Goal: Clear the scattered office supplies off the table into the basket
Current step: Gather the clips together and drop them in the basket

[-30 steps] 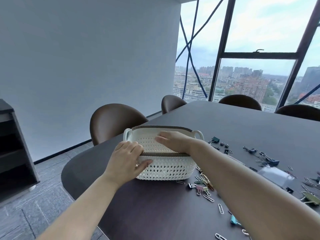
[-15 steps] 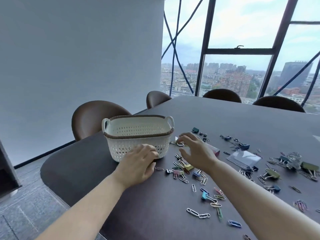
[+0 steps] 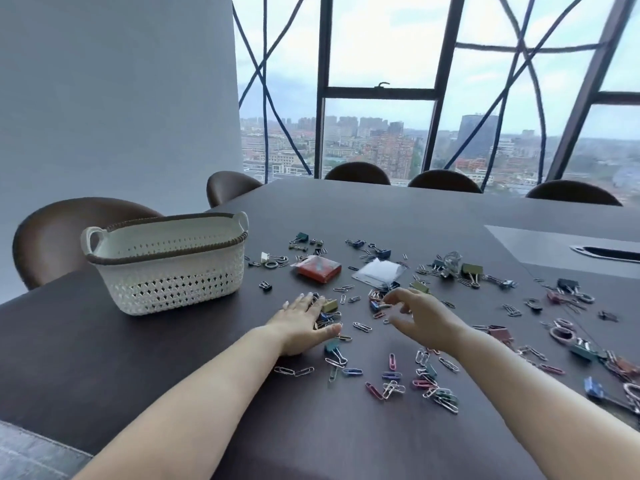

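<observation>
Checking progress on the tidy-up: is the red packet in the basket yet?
No, the red packet lies on the table to the right of the white basket.

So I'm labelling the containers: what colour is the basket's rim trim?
Dark brown trim on the white basket, seen in the head view.

A single wide-angle view from the person's head looks forward and down across a dark worktop (image 3: 398, 213) toward a tall window (image 3: 381, 133) at its far end. It sits close above the near edge, both forearms entering from the bottom. The white basket (image 3: 166, 271) stands at left middle distance, scattered clips fill the centre and right, and chair backs line the far and left edges.
</observation>
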Demonstrator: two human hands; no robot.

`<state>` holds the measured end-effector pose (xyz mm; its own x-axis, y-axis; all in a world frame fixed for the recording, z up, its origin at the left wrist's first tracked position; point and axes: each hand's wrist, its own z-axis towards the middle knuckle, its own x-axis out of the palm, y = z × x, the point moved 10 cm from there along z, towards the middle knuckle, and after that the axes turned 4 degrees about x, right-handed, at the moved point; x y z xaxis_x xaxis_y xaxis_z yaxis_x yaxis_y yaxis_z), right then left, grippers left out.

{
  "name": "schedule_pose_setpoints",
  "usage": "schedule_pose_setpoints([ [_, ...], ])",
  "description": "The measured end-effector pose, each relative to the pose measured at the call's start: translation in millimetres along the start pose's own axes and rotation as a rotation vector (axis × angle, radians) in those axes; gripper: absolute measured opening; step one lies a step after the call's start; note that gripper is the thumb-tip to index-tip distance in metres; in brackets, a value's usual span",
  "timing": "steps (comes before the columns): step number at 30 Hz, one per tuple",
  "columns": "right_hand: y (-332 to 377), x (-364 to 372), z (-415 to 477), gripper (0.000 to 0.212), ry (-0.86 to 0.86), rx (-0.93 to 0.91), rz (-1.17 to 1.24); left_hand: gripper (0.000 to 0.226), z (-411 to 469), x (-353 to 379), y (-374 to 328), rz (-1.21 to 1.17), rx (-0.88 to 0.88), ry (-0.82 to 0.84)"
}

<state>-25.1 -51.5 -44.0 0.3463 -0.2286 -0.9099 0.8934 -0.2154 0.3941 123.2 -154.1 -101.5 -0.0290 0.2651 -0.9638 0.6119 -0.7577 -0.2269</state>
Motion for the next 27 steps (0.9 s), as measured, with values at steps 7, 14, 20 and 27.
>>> schedule_pose_setpoints([
  [7, -39, -25, -59, 0.035, -0.070, 0.096, -0.050, 0.139, -43, 0, -24, -0.008, 0.104, 0.090],
  [14, -54, -1, -108, 0.065, 0.009, 0.241, -0.054, 0.145, -57, 26, -48, 0.085, 0.146, 0.098],
  [20, -75, -15, -154, 0.086, 0.015, 0.425, -0.172, 0.118, -33, 37, -111, 0.042, 0.201, 0.035],
  [27, -105, 4, -143, 0.118, 0.077, 0.648, -0.239, 0.106, 4, 25, -103, 0.058, 0.071, -0.045],
])
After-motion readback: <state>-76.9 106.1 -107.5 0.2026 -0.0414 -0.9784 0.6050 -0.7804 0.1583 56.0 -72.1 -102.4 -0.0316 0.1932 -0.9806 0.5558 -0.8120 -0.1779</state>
